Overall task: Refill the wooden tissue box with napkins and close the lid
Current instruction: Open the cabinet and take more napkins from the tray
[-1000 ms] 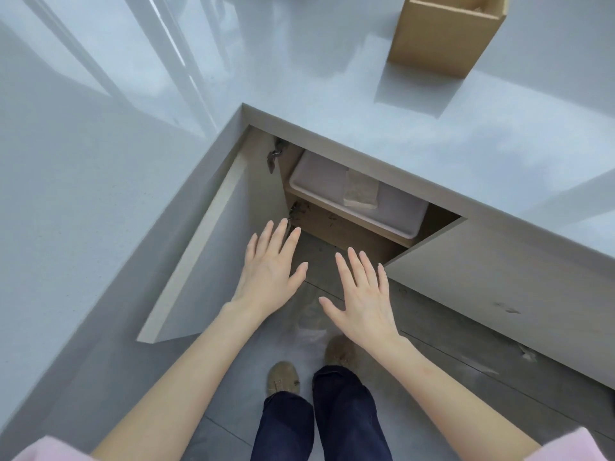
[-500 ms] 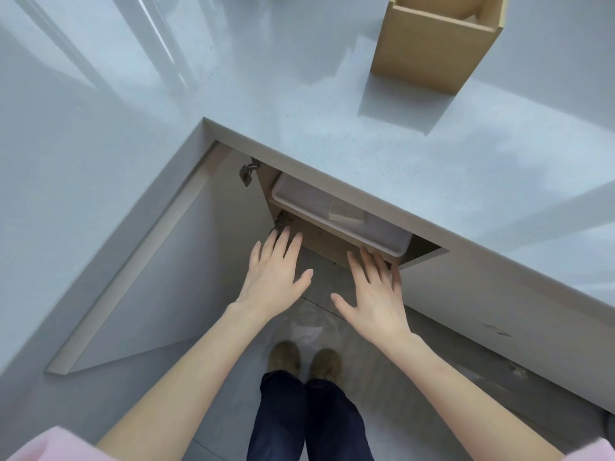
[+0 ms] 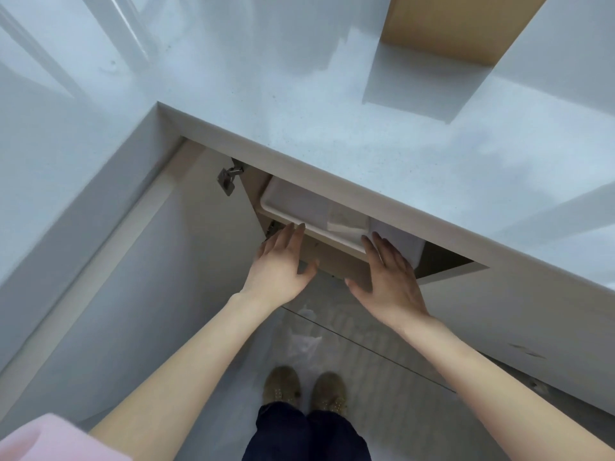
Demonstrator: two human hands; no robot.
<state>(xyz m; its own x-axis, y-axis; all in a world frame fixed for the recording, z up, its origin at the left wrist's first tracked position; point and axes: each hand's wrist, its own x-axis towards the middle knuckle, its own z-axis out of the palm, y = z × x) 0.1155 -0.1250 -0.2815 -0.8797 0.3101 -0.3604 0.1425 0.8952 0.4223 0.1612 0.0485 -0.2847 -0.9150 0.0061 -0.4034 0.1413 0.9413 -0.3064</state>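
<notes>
The fingers of the left hand (image 3: pixel 278 266) and right hand (image 3: pixel 391 277) are extended and held together, gripping nothing, at the front rim of one white tray (image 3: pixel 283 204) inside the open cabinet. One napkin stack (image 3: pixel 346 219) is seen in the tray. One wooden tissue box (image 3: pixel 452 24) stands on the countertop (image 3: pixel 299 104), well apart.

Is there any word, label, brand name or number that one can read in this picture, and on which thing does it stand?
None: no readable text shows anywhere.
wooden tissue box: plain face, no label.
white tray and napkins in the cabinet: no print visible.
counter: only specks.
</notes>
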